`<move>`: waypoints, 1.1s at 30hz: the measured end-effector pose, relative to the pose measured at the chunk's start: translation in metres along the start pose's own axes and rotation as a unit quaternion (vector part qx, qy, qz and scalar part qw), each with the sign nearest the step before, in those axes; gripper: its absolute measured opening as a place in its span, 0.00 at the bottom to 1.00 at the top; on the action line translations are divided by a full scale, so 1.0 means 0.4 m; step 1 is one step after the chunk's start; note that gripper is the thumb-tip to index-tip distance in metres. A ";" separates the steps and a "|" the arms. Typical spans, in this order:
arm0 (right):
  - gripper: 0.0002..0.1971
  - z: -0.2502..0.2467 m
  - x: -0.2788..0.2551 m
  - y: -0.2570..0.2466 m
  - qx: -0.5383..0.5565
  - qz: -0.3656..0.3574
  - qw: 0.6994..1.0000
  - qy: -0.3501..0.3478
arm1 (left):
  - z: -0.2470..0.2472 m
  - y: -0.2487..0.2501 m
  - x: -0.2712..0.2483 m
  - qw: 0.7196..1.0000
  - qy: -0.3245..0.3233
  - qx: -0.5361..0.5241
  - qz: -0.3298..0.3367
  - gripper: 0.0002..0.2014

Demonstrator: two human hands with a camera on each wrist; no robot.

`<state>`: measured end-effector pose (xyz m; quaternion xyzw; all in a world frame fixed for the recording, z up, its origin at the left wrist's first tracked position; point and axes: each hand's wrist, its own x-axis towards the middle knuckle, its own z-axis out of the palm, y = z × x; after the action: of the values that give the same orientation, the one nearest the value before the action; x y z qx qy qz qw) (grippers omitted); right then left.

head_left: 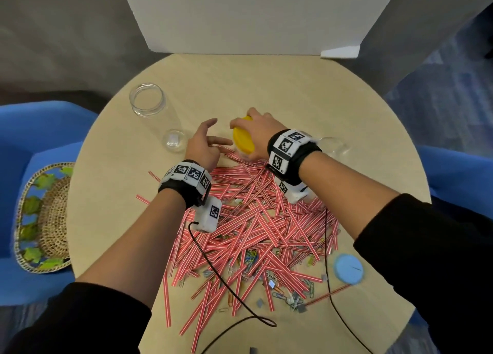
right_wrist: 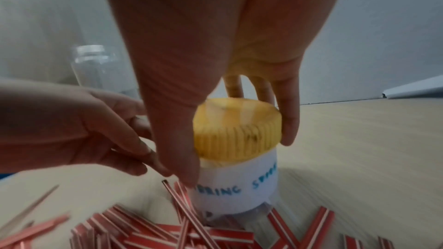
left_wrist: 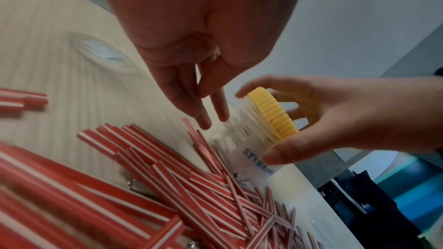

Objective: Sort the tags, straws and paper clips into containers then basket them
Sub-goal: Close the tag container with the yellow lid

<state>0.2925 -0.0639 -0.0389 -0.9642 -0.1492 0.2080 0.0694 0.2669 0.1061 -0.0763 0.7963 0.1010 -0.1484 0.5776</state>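
Right hand [head_left: 260,129] clamped over yellow lid [head_left: 242,137] of labelled jar [right_wrist: 236,183]; left hand [head_left: 204,144] just beside, fingers loosely spread, holding nothing.

Jar upright at far edge of red-and-white straws [head_left: 256,220] heaped across round wooden table [head_left: 266,81], paper clips [head_left: 250,257] and small tags [head_left: 260,303] mixed into near part of heap. Open clear jar [head_left: 146,100] and clear lid [head_left: 174,140] far left, blue lid [head_left: 349,269] near right, another clear piece [head_left: 333,145] behind right wrist. Bare tabletop far and left. Woven basket [head_left: 45,217] on blue chair [head_left: 26,129] off left edge; white board [head_left: 253,15] standing past far edge. Blue lettering on jar label legible from wrist views only.
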 end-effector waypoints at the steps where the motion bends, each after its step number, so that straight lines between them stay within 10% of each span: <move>1: 0.36 0.002 0.005 -0.003 -0.008 -0.001 1.000 0.002 | -0.002 -0.004 -0.001 1.000 -0.002 -0.011 -0.008 0.37; 8: 0.39 -0.036 -0.028 0.028 0.148 0.011 0.988 0.048 | -0.016 0.007 -0.014 1.000 -0.014 0.000 -0.020 0.12; 15: 0.41 -0.088 -0.197 0.010 0.378 -0.039 0.905 0.191 | -0.003 0.153 -0.092 0.960 -0.127 -0.231 -0.093 0.30; 21: 0.44 -0.126 -0.287 -0.001 0.266 -0.111 0.942 0.170 | 0.027 0.204 -0.169 0.953 -0.137 -0.249 -0.107 0.28; 28: 0.29 -0.146 -0.373 -0.084 0.444 0.080 0.876 0.168 | 0.038 0.309 -0.277 0.974 -0.115 -0.197 0.016 0.18; 33: 0.51 -0.260 -0.443 -0.052 0.324 0.006 0.937 0.128 | 0.023 0.382 -0.342 0.982 -0.098 -0.162 0.013 0.20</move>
<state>0.1770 -0.1077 0.1266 -0.9089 -0.0576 0.1206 0.3951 0.1885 0.0509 0.1053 0.6748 0.0560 -0.2003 0.7081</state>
